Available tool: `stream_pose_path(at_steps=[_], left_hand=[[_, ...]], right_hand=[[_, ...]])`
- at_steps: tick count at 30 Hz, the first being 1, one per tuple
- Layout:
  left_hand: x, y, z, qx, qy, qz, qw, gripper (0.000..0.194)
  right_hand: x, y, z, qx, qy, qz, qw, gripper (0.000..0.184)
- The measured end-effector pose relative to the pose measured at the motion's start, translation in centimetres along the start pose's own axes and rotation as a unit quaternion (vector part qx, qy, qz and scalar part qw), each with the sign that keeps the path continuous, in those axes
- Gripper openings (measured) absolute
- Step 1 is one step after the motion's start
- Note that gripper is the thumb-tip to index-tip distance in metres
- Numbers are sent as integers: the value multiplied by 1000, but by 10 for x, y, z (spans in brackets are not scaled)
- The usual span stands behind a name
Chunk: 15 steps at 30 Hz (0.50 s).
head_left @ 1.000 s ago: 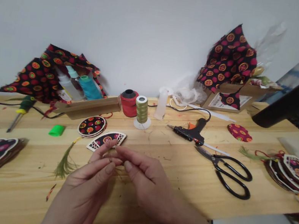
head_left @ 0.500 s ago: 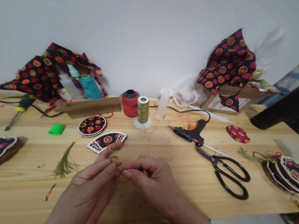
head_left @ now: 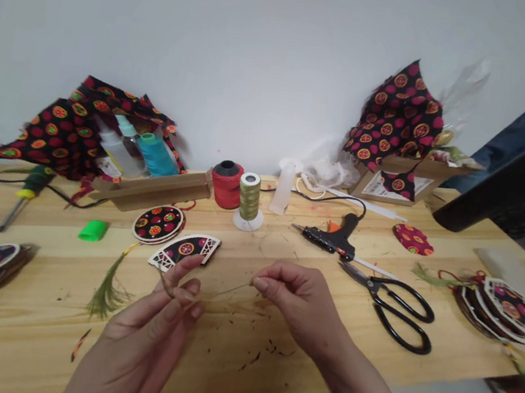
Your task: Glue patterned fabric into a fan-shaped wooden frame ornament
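Observation:
A thin olive thread [head_left: 230, 290] runs taut between my two hands above the table. My left hand [head_left: 142, 331] pinches it, and a small loop of the same thread shows around its fingers. Between thumb and forefinger, my right hand [head_left: 297, 301] grips the other end, farther to the right. Just beyond my left fingertips lies a fan-shaped wooden piece with patterned fabric [head_left: 185, 249]. A round fabric piece [head_left: 158, 224] with a green tassel [head_left: 108, 291] sits left of it. The olive thread spool [head_left: 249, 197] stands upright behind my hands.
To the right lie black-handled scissors [head_left: 390, 304] and a black glue gun [head_left: 331, 236]. A red spool [head_left: 226, 185] stands at the back near a cardboard tray [head_left: 152, 189]. Stacked ornaments [head_left: 501, 310] rest at far right, a screwdriver [head_left: 26, 195] and green cap [head_left: 92, 230] at left.
My hands were close together at the thread. My right hand has drawn away to the right, and the thread now stretches between them. Dark scraps show on the table below.

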State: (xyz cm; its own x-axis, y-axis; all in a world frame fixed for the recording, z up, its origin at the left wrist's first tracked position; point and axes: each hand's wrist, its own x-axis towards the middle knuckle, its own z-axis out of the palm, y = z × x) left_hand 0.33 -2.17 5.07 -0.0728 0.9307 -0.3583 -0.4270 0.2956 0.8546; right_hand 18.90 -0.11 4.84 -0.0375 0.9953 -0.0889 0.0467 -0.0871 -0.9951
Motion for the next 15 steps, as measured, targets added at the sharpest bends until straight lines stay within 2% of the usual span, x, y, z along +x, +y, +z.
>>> stream_pose_path(at_steps=[5, 11, 13, 15], left_hand=[[0, -4, -16, 5, -4, -1, 1000, 15], [-1, -12, -28, 66, -78, 52, 993, 6], [-1, -9, -37, 118, -137, 72, 981, 12], [-1, 1, -50, 204, -236, 81, 947, 10]], right_hand=[[3, 1, -6, -11, 18, -7, 1000, 13], [6, 2, -10, -22, 18, -26, 999, 13], [6, 1, -11, -32, 10, -39, 999, 12], [5, -1, -12, -41, -1, -54, 998, 12]])
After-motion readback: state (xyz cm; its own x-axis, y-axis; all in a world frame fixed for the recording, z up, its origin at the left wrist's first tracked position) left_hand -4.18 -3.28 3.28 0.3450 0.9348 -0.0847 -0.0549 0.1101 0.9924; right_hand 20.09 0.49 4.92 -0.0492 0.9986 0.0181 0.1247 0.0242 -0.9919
